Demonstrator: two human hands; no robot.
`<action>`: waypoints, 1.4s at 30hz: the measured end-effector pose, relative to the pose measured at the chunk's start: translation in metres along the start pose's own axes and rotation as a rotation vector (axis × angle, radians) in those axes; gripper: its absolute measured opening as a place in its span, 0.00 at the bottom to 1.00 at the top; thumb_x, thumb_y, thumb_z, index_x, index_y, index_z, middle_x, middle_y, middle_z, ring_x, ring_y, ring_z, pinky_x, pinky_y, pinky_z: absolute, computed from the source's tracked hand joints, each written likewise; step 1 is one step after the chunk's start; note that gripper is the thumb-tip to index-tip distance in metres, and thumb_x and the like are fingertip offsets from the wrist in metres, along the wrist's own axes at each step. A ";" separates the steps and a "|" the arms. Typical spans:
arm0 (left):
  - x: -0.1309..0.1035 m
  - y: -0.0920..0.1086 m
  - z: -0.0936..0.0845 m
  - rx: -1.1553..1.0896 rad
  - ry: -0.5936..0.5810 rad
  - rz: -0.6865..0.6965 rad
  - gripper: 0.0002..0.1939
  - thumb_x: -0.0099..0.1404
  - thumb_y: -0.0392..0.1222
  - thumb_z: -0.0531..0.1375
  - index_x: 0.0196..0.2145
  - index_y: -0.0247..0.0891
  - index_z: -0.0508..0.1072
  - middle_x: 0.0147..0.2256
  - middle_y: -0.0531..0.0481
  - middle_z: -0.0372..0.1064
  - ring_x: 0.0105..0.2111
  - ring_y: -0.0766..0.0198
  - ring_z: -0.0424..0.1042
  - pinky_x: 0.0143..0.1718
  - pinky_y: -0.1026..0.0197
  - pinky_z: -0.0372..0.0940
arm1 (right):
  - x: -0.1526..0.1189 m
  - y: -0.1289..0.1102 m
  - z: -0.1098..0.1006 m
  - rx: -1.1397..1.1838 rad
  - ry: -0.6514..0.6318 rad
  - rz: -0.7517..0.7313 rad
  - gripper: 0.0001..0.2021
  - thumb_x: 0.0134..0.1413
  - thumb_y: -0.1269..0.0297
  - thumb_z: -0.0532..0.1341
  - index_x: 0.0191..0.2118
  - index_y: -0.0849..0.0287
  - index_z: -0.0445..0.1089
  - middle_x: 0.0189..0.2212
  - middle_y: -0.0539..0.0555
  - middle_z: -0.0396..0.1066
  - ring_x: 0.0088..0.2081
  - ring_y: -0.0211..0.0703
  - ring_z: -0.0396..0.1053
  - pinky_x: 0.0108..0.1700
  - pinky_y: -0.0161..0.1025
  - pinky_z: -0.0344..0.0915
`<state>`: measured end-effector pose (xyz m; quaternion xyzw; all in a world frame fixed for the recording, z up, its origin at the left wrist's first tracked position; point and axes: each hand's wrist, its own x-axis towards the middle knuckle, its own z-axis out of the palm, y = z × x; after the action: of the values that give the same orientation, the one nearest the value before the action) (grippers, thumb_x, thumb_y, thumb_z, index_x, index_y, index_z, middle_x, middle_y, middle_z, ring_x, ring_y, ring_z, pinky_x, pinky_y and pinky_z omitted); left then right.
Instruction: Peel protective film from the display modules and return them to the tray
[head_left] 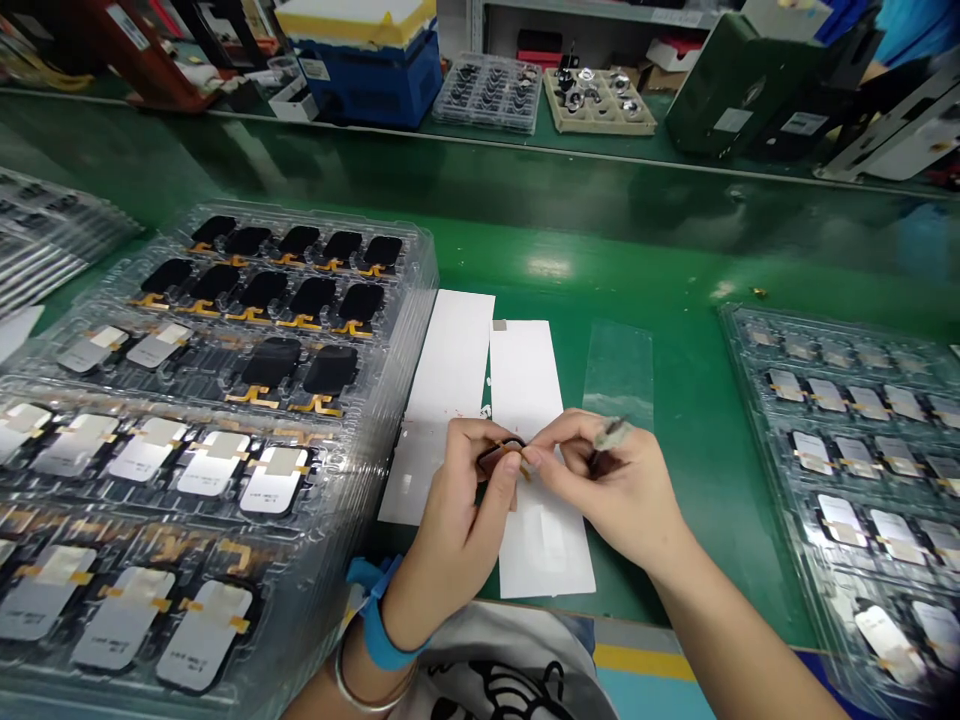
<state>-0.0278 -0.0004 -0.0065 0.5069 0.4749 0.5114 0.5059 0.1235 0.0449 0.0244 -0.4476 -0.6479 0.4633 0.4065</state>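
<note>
Between my hands, above the white strips, is a small dark-edged screen part [493,460] with an orange flex tail. My left hand [466,510] pinches it between thumb and fingers; a blue band and a metal bangle circle that wrist. The thumb and index finger of my right hand [607,480] close on the part's flex tail. A thin tool with a pale tip [613,433] sticks out from my curled right fingers. Beneath my hands lies a white paper strip [544,540], with a second white strip [450,350] to its left.
Stacked clear trays [416,270] of black and silver screen parts fill the left. Another clear tray [772,480] of silver parts stands at the right. A transparent film [619,370] lies right of the strips. A shelf [480,135] behind holds a blue box [367,85] and small trays.
</note>
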 end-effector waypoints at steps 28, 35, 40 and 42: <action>0.005 0.010 0.000 -0.196 -0.108 -0.102 0.11 0.75 0.51 0.52 0.47 0.43 0.62 0.30 0.54 0.64 0.27 0.66 0.61 0.31 0.62 0.59 | 0.002 0.009 -0.006 0.145 0.012 0.206 0.13 0.53 0.55 0.68 0.27 0.59 0.74 0.15 0.46 0.57 0.18 0.30 0.48 0.21 0.33 0.43; 0.002 0.006 0.002 -0.092 -0.040 0.009 0.07 0.75 0.47 0.53 0.41 0.43 0.61 0.30 0.55 0.57 0.27 0.68 0.57 0.28 0.63 0.55 | -0.001 0.002 -0.001 0.071 -0.031 0.143 0.10 0.53 0.58 0.67 0.29 0.60 0.75 0.17 0.46 0.58 0.19 0.31 0.48 0.22 0.34 0.44; 0.002 0.005 0.002 -0.073 -0.035 0.030 0.05 0.76 0.45 0.52 0.40 0.43 0.61 0.29 0.56 0.58 0.26 0.69 0.57 0.27 0.64 0.54 | -0.001 0.002 -0.001 0.034 -0.017 0.059 0.07 0.53 0.61 0.67 0.29 0.59 0.76 0.14 0.42 0.49 0.18 0.30 0.45 0.21 0.34 0.42; 0.003 0.005 0.002 -0.079 -0.037 0.034 0.06 0.76 0.45 0.51 0.40 0.43 0.61 0.29 0.56 0.58 0.26 0.69 0.57 0.27 0.64 0.54 | -0.001 0.002 0.000 0.041 -0.012 0.047 0.07 0.53 0.62 0.67 0.29 0.59 0.76 0.14 0.42 0.48 0.18 0.30 0.45 0.21 0.33 0.42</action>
<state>-0.0256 0.0020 -0.0011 0.5039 0.4362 0.5290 0.5253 0.1245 0.0442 0.0223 -0.4515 -0.6301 0.4884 0.4007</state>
